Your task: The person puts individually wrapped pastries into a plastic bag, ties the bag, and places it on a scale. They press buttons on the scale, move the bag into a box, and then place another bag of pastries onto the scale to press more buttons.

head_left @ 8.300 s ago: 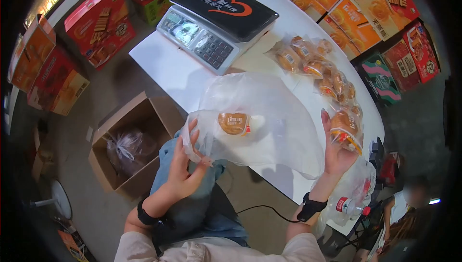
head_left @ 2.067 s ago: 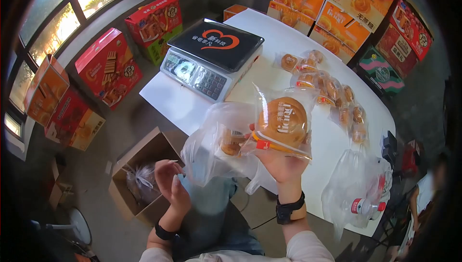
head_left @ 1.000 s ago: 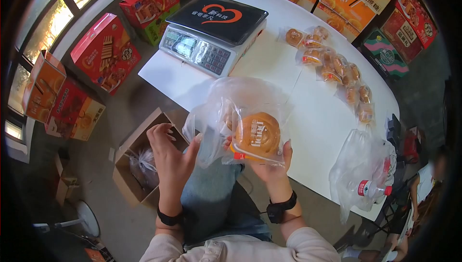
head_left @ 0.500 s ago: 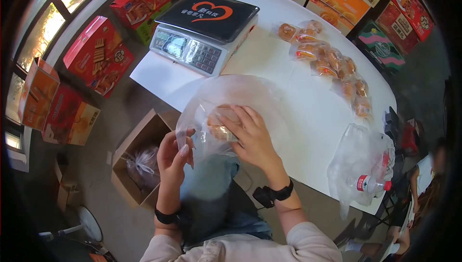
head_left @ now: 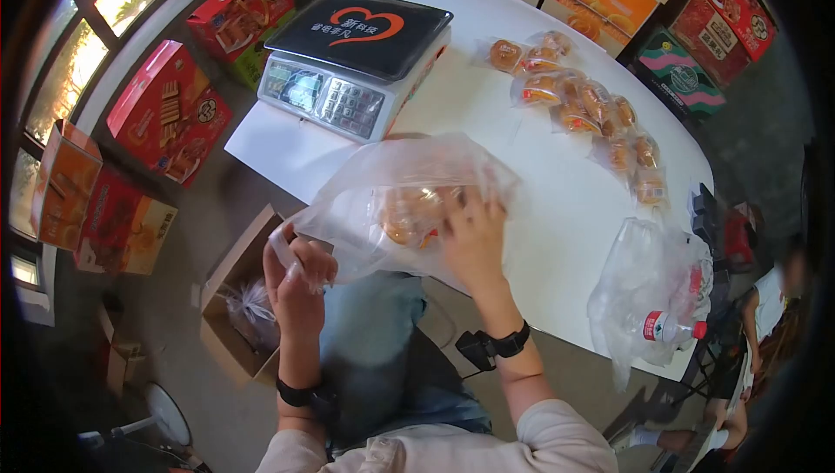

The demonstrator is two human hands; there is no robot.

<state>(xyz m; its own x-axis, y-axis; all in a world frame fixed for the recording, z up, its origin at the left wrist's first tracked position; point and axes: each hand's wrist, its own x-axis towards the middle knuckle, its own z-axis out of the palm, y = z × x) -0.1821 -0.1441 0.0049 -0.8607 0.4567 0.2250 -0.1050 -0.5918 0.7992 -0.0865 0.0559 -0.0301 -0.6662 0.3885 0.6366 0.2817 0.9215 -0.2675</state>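
A clear plastic bag (head_left: 348,179) is stretched between my hands over the near table edge. Wrapped bread buns (head_left: 402,215) show through its film, with a small red label below them. My left hand (head_left: 300,277) is closed on the bag's left rim, a fold of film running up between thumb and fingers. At the bag's right side, my right hand (head_left: 477,243) has its fingers bent against the film, right beside the buns. Those fingertips are blurred and partly behind plastic.
A weighing scale (head_left: 348,64) stands at the table's left. Several wrapped buns (head_left: 591,101) lie in rows along the far right. Loose plastic bags (head_left: 631,273) and a bottle (head_left: 668,328) are at the right edge. An open carton (head_left: 228,277) holding a bag sits low left.
My left hand has moved left and closed on the bag's rim, drawing it out. My right hand has shifted right, away from over the bun, and the bag is spread wider.
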